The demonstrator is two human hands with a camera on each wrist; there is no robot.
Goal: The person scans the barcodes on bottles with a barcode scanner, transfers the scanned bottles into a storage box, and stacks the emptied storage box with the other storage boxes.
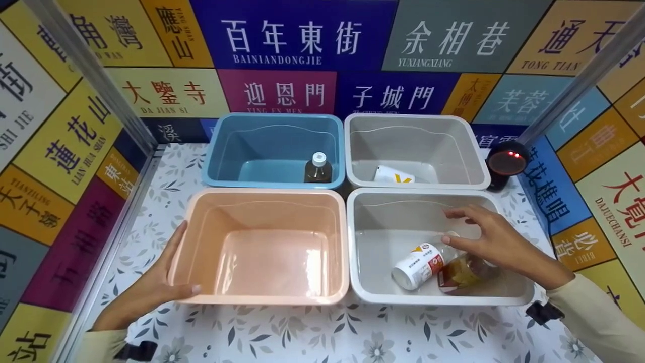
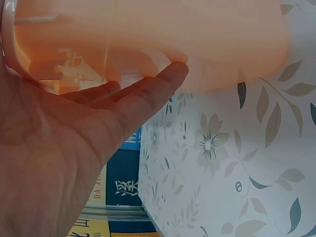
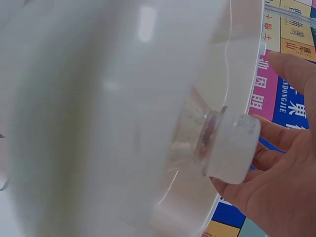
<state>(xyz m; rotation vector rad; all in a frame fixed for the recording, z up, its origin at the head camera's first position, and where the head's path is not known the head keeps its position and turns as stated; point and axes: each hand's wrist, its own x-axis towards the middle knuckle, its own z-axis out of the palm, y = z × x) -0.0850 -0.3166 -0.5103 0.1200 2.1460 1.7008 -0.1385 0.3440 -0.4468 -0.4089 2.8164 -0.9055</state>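
Note:
My left hand (image 1: 164, 275) rests against the left side of the peach bin (image 1: 269, 298), thumb near its front corner. In the left wrist view, straight fingers (image 2: 148, 94) touch the bin's outer wall. My right hand (image 1: 486, 239) is over the front right grey-white bin (image 1: 426, 298), thumb and fingers spread apart. Below it lie a white can-like container (image 1: 418, 266) with a red label and a clear bottle (image 1: 463, 272) with brown contents, partly hidden by the hand. In the right wrist view a whitish bottle cap (image 3: 234, 148) is beside the fingers; a large pale shape blurs the foreground.
Behind stand a blue bin (image 1: 272, 185) with a dark, white-capped bottle (image 1: 318, 170), and another grey bin (image 1: 418, 185) with a white item (image 1: 394, 175). A black device (image 1: 506, 162) with red lights is at the right. Printed panels (image 1: 277, 35) enclose the table.

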